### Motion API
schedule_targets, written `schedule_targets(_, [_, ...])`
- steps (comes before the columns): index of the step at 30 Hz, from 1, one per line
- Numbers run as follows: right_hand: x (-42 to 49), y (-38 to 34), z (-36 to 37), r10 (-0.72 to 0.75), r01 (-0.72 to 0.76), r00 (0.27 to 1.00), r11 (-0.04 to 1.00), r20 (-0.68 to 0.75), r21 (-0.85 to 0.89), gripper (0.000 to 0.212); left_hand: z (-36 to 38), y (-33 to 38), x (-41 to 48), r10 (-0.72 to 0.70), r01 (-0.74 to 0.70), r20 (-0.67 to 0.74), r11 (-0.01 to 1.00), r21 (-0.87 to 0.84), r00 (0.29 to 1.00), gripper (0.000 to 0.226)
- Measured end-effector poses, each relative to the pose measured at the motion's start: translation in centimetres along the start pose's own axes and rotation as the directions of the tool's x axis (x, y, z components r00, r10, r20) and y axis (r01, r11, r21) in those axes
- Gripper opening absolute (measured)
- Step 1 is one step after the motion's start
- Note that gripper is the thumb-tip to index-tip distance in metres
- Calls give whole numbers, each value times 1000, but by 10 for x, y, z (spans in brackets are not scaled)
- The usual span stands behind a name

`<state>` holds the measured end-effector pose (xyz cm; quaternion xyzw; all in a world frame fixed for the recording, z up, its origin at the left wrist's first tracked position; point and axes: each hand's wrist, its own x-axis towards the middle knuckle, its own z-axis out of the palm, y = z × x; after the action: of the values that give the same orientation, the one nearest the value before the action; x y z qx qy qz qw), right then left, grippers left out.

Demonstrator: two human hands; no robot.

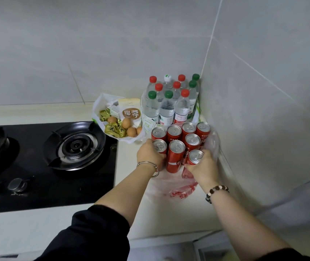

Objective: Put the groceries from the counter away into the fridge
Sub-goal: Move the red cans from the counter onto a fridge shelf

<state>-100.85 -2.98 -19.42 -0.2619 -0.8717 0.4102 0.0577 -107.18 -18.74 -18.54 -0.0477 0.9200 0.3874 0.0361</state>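
In the head view, we see a cluster of red soda cans standing on the pale counter right of the frame's centre, on a crumpled clear plastic bag with red print. Our left hand curls round the front-left can, gripping its side. Our right hand wraps round the front-right can and holds it closed in the fingers. A silver bangle sits on the left wrist and a beaded bracelet on the right. Just behind the cans, in the corner of the grey tiled wall, stands a pack of water bottles with red, green and white caps. To its left, a white bag lies open with brown eggs, gold-wrapped pieces and a printed packet inside. A black gas hob fills the left of the frame.
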Motion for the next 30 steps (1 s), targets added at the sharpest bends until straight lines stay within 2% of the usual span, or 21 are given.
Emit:
schedule_targets(4, [-6, -14, -11, -30, 28, 999, 997, -34, -71, 57, -14, 6, -13, 97, -99, -46, 994, -50, 994, 40])
schedule_targets(9, [-22, -44, -24, -173, 169, 985, 977, -18, -133, 57, -50, 15, -32, 221, -228, -74, 967, -109, 972, 46])
schedule_targets(14, [-51, -76, -25, -318, 318, 948, 948, -32, 11, 66, -94, 6, -51, 266, -290, -121, 913, -288, 956, 48])
schedule_targets(16, [-65, -92, -23, -357, 357, 934, 932, -9, 67, 64, -113, -3, -60, 268, -297, -130, 892, -341, 955, 50])
schedule_targets(18, [-81, -107, -18, -399, 396, 917, 913, 9, 98, 57, -134, -16, -70, 257, -298, -155, 879, -372, 954, 54])
schedule_targets(21, [-109, -130, -1, -431, 414, 899, 894, 79, 170, 61, -167, -43, -88, 236, -294, -188, 872, -391, 953, 56])
schedule_targets(25, [-150, -157, 30, -500, 458, 851, 856, 159, 238, 59, -212, -88, -120, 144, -250, -276, 882, -400, 950, 53])
schedule_targets(30, [-207, -191, 78, -631, 521, 712, 768, 306, 373, 51, -263, -149, -175, -15, -173, -409, 892, -418, 913, 50])
